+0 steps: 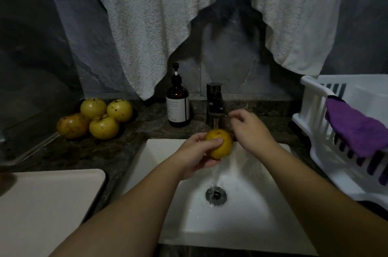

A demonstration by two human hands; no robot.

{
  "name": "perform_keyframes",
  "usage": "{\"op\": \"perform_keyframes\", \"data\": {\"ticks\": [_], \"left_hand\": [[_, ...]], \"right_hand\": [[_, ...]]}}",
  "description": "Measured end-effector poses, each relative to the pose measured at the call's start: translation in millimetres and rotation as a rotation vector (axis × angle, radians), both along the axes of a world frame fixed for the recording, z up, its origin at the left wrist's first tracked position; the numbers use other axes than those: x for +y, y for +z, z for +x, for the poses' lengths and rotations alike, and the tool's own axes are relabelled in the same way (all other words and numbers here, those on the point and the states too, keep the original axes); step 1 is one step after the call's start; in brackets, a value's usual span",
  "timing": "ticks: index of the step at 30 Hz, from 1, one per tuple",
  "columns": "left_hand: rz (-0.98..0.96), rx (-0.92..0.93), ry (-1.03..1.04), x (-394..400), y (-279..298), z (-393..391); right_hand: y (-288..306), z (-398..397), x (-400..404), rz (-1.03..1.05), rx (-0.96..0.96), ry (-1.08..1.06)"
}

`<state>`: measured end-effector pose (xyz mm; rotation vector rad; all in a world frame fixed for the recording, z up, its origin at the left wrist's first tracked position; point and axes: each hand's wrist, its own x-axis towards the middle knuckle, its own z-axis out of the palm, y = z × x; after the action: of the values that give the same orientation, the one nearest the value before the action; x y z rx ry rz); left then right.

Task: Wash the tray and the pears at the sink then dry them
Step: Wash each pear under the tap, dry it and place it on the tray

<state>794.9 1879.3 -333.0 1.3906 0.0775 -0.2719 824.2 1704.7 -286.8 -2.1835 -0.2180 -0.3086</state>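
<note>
Dark stone bench [100,149] around a white sink [247,221], four pears [95,119] at back left, soap bottle [178,107], pale tray [42,204], white drying rack [319,130]

A single head-worn wide-angle view looks forward and steeply down from close above the sink [247,221], both forearms reaching in from the bottom edge, the table [100,151] spreading left and the wall rising behind.

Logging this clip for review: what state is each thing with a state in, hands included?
faucet: running, stream falls to the drain.
pear in hand: held under the stream, wet.
four pears: piled on the counter.
left hand: grips the pear.
right hand: relaxed, holds nothing, by the faucet.
tray: flat on the counter, nothing visible on it.
purple cloth: draped over the rack.
</note>
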Motion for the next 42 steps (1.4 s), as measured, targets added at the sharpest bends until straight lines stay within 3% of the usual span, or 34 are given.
{"op": "perform_keyframes", "data": {"ticks": [2, 5, 10, 19, 24, 29, 32, 38, 42], "left_hand": [[0.013, -0.008, 0.016, -1, -1, 1], [0.055, -0.017, 0.035, -2, -4, 3], [0.098, -0.05, 0.069, 1, -4, 6], [0.188, -0.042, 0.093, 14, 11, 7], [0.332, 0.003, 0.042, 12, 25, -4], [0.463, 0.0, -0.04, 7, 41, -29], [0.459, -0.002, -0.061, 5, 50, -44], [0.531, -0.153, -0.154, 7, 115, -65], [0.53, -0.272, 0.063, 3, 118, -71]], "right_hand": [[14, 1, 4, -0.016, -0.173, 0.005], [33, 6, 14, -0.173, -0.284, 0.105], [50, 21, 26, -0.416, -0.261, 0.186], [62, 14, 19, -0.549, -0.158, 0.218], [48, -31, -4, -0.453, -0.351, 0.238], [0, -59, -11, -0.456, -0.012, 0.364], [-13, -62, -3, -0.337, -0.012, 0.357], [43, -63, -5, -0.299, -0.178, 0.259], [58, -68, -17, -0.231, -0.186, 0.152]]}}
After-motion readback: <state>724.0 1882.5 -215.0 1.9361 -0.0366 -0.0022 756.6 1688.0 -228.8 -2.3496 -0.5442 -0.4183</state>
